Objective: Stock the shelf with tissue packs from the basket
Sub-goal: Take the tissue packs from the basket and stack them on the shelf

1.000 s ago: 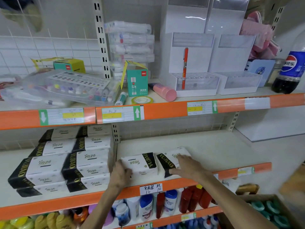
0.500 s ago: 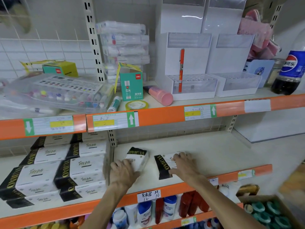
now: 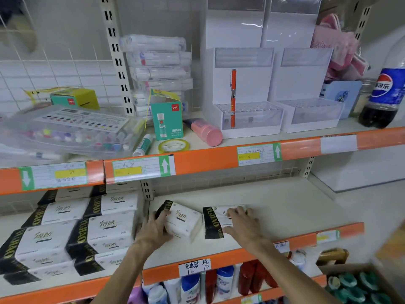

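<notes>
Two white tissue packs with black ends lie on the middle shelf (image 3: pixel 285 207). My left hand (image 3: pixel 154 230) grips the left tissue pack (image 3: pixel 186 220), which sits turned at an angle, black end toward the back left. My right hand (image 3: pixel 240 222) lies flat on the right tissue pack (image 3: pixel 215 222), its fingers spread over the top and its black end facing left. A stack of several matching tissue packs (image 3: pixel 72 233) fills the shelf bay to the left. The basket is out of view.
The upper shelf holds a marker case (image 3: pixel 70 130), a teal glue box (image 3: pixel 167 119), a pink tube (image 3: pixel 206 132), white display stands (image 3: pixel 249 93) and a cola bottle (image 3: pixel 385 93). Bottles (image 3: pixel 219 281) stand on the shelf below. A cardboard box (image 3: pixel 361 284) sits at lower right.
Both packs have slid deeper onto the shelf. The left pack has rotated from lying crosswise to an angle, and my hands moved with them.
</notes>
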